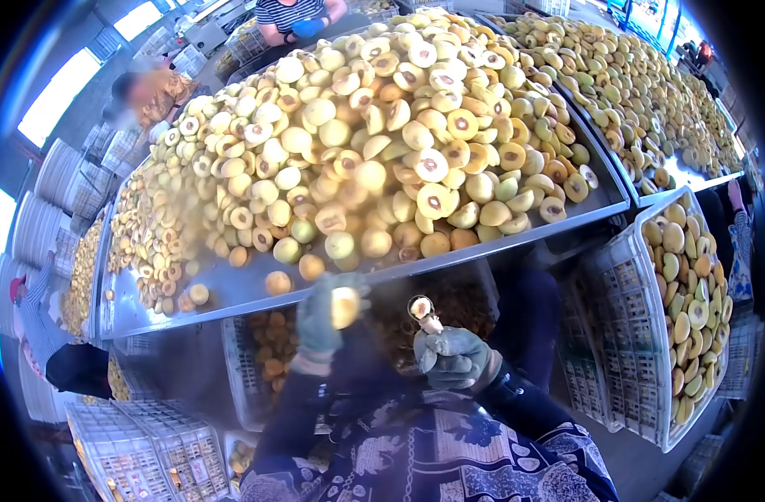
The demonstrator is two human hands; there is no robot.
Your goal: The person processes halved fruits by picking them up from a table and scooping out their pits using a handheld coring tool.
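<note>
My left hand, in a grey-green glove and blurred by motion, is closed on a yellow peach half in front of the metal table's near rim. To its right my right hand, also gloved, grips a small pitting tool with a round loop at its upper end. Something pale shows inside the loop; I cannot tell what. The hands are apart. Beyond them a big heap of halved yellow peaches, many with brown pit centres, covers the metal table.
Below the table edge stands a crate of brownish pieces. At right is a tilted white crate full of peach halves; more crates stand lower left. A second heaped table lies beyond. Co-workers stand around the tables.
</note>
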